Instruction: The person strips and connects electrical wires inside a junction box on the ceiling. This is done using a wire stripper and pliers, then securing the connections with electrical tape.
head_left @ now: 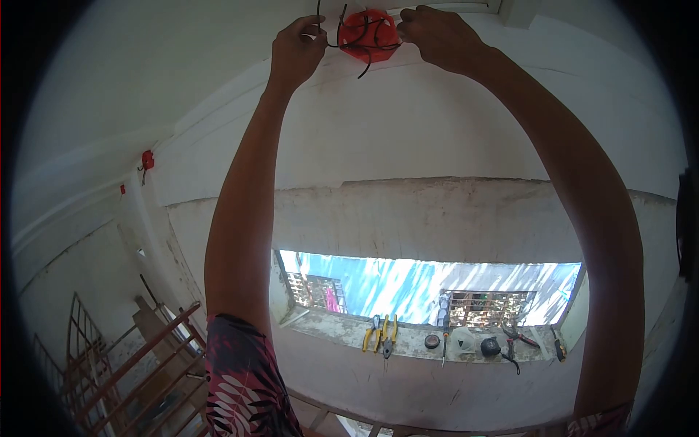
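Observation:
High on the wall, a red electrical box (380, 52) sits between my two hands, with several black wires (363, 71) bent and sticking out of it. My left hand (298, 52) is raised at the box's left side, its thumb and fingers pinched on a black wire (319, 13). At the right edge of the box, my right hand (440, 38) is closed with curled fingers. A wire crosses the box towards those fingertips, but what they grip is hidden.
Below, a window ledge (415, 342) carries yellow-handled pliers (390, 335), a screwdriver (444, 348), a black tape roll (432, 341), red-handled pliers (518, 336) and other small items. Metal scaffolding bars (138, 364) stand at lower left. Another red box (148, 159) hangs further left.

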`<state>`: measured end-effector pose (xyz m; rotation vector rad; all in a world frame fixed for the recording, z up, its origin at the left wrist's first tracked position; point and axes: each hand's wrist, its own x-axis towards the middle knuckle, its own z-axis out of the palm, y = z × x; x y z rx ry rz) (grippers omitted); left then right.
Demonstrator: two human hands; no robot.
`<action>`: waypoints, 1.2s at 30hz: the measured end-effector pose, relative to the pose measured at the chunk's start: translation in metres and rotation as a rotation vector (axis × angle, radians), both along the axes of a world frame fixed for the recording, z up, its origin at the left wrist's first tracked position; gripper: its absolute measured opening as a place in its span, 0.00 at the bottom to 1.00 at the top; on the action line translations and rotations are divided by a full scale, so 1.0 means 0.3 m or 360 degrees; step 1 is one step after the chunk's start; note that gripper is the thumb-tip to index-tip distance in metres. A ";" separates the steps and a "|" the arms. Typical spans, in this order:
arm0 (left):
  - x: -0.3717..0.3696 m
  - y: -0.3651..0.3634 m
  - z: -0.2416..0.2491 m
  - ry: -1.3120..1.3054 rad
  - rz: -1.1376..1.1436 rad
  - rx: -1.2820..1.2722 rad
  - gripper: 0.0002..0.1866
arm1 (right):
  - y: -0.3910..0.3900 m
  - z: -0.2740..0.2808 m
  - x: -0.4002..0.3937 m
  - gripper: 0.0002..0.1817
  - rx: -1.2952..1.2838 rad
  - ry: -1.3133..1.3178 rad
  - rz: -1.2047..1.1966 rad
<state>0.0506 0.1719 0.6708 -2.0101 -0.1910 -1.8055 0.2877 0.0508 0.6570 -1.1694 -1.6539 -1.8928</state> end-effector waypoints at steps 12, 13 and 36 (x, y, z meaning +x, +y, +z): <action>0.028 -0.043 -0.027 -0.0207 0.0390 -0.0041 0.15 | 0.016 -0.005 -0.012 0.13 -0.0009 0.0104 -0.0011; 0.030 -0.052 -0.033 -0.0205 0.0391 -0.0034 0.15 | 0.015 -0.006 -0.012 0.13 -0.0012 0.0107 -0.0009; 0.221 -0.034 -0.057 0.0583 -0.0115 -0.0134 0.11 | 0.045 -0.011 0.027 0.10 0.0017 -0.0002 0.0201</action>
